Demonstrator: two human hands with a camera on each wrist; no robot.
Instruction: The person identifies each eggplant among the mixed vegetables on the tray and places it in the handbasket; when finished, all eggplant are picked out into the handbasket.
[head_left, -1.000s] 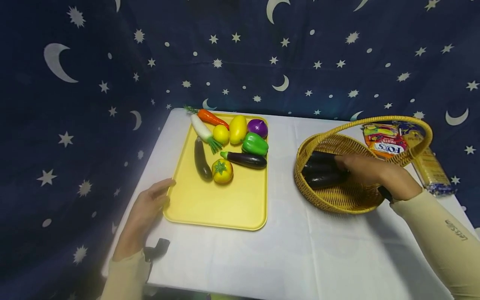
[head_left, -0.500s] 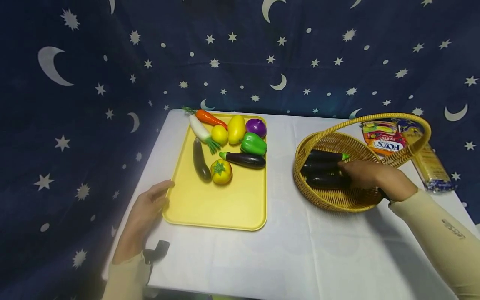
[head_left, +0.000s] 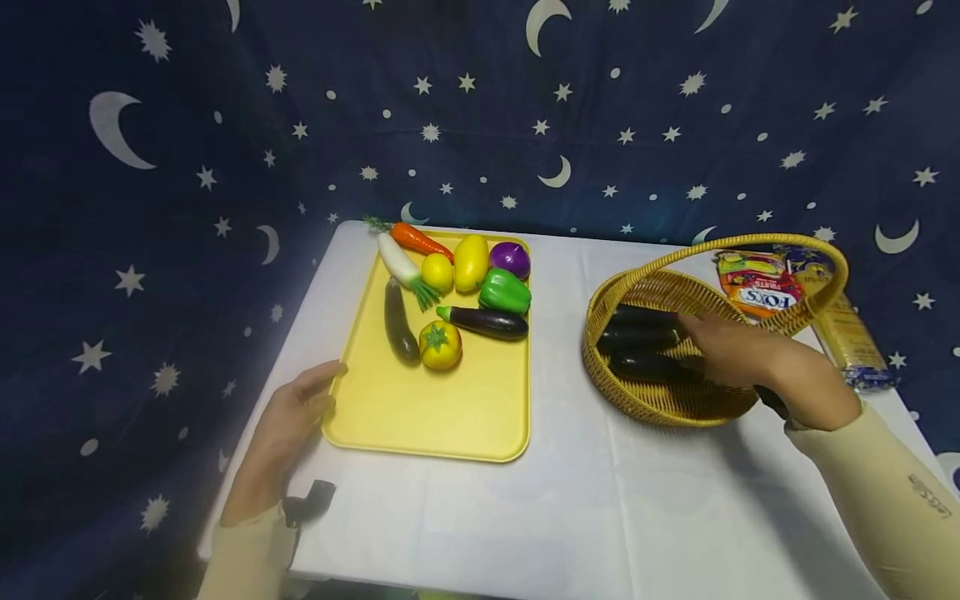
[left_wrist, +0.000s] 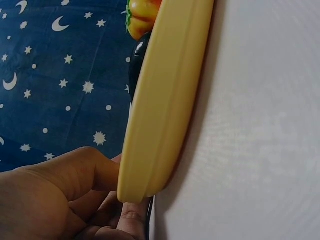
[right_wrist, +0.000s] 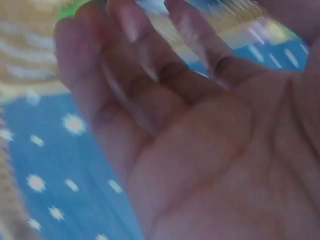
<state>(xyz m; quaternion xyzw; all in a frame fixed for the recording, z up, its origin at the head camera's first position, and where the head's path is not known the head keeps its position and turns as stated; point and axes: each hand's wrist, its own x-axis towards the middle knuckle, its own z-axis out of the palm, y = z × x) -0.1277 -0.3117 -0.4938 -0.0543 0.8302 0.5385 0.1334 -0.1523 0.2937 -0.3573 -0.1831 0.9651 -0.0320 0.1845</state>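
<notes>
In the head view, my left hand is at the left edge of a yellow tray. The left wrist view shows the thumb against the rim and fingers underneath, gripping it. My right hand reaches under the handle of a wicker basket, over several dark eggplants lying side by side there. Its fingertips are at the stem ends; whether they touch is hidden. In the blurred right wrist view the right palm is bare, with loosely extended fingers.
On the tray lie a carrot, a white radish, a lemon, a mango, an onion, a green pepper, two eggplants and a tomato. Snack packets lie behind the basket.
My right hand shifts about inside the basket, first down, then back up toward the upper eggplants. The eggplants there now lie slightly farther apart. My left hand stays at the tray.
</notes>
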